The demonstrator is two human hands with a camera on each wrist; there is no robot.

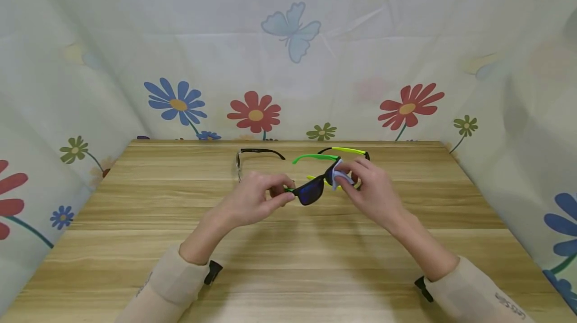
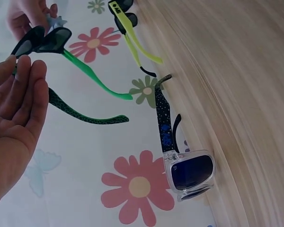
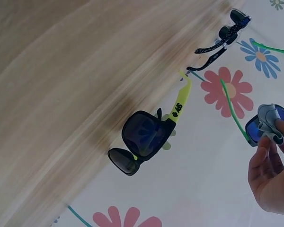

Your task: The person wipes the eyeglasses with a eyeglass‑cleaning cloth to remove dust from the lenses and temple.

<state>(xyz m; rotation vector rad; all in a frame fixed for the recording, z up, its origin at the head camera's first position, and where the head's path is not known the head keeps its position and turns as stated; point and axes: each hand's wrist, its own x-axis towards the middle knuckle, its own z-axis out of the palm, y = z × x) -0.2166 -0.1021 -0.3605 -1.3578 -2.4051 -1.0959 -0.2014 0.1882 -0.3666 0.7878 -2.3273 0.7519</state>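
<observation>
Black-framed sunglasses [image 1: 311, 193] with green temples and blue-tinted lenses are held up over the table. My left hand [image 1: 254, 198] pinches them between thumb and fingers at the left end of the frame. A small light blue-grey cloth [image 1: 340, 180] is pinched in my right hand [image 1: 374, 190], which presses it over the other lens. In the right wrist view the cloth [image 3: 269, 120] lies folded against that lens, with the thumb on one side and fingers on the other. The green temples [image 2: 92, 78] point away from me, unfolded.
Sunglasses with a clear frame and dark speckled temples [image 2: 191, 172] stand on the wooden table [image 1: 288, 273] at the back left. Black sunglasses with yellow temples [image 3: 146, 135] are behind my right hand. A flower-printed curtain [image 1: 288, 72] encloses the back and sides.
</observation>
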